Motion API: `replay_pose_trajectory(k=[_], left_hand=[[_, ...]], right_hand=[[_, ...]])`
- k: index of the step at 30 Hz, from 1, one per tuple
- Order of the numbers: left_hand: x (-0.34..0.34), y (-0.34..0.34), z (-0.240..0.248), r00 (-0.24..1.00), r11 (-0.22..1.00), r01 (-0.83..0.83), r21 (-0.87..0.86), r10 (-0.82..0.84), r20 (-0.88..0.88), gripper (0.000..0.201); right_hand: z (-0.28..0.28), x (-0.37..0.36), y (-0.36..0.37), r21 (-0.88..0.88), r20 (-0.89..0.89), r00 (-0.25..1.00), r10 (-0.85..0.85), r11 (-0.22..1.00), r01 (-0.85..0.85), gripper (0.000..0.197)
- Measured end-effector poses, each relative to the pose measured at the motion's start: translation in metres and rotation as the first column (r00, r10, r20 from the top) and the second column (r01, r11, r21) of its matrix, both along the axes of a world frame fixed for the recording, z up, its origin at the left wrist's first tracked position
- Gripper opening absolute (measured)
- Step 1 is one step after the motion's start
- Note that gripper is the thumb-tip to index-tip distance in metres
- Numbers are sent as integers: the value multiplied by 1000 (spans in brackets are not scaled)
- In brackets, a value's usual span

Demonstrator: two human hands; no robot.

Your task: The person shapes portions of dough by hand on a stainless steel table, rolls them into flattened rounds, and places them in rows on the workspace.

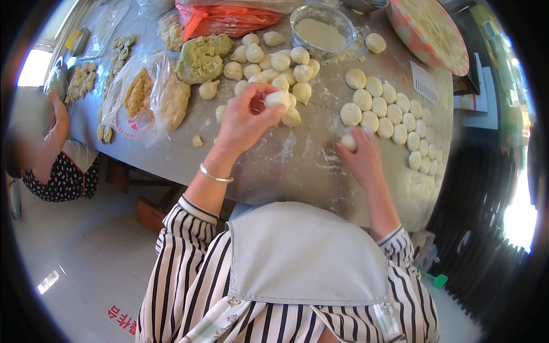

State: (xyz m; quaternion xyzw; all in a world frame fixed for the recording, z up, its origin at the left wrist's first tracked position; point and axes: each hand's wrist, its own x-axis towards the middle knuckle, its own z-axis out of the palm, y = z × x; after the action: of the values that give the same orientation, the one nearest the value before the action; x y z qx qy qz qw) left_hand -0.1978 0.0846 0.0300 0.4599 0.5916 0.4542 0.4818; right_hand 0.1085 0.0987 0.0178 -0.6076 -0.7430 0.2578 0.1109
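Head view: left hand [245, 117] pinches a pale raw dough lump [278, 100], right hand [359, 155] cups a small dough ball [348, 142] on the floured grey bench [286, 166]; best rolled under light, even pressure.

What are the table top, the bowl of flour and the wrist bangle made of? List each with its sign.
Table top: seemingly metal sheet, dull grey with soft glare, dusted with flour.
Bowl: likely clear glass or plastic; the white flour shows through its wall.
Bangle above the left hand: apparently silver-coloured metal, thin and shiny.
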Motion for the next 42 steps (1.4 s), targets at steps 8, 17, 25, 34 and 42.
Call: replay_pose_trajectory(k=[8, 17, 25, 34, 42], left_hand=[[10, -31, 4, 551, 974, 170, -149, 31, 834, 49], [71, -90, -44, 793, 933, 325, 156, -179, -582, 23], [79, -95, -71, 674, 789, 511, 340, -123, -728, 25], [97, -110, -24, 515, 863, 467, 192, -89, -852, 63], [98, -105, -37, 291, 843, 537, -41, -230, -929, 69]], right_hand=[[-33, 50, -63, 146, 89, 980, -179, 975, 165, 35], [-47, 59, -110, 337, 71, 997, -32, 942, 6, 24], [-52, 64, -109, 385, 142, 988, 63, 916, -114, 20], [11, 50, -112, 320, 242, 951, 194, 909, -267, 74], [-18, 43, -104, 178, 352, 892, 284, 915, -362, 80]])
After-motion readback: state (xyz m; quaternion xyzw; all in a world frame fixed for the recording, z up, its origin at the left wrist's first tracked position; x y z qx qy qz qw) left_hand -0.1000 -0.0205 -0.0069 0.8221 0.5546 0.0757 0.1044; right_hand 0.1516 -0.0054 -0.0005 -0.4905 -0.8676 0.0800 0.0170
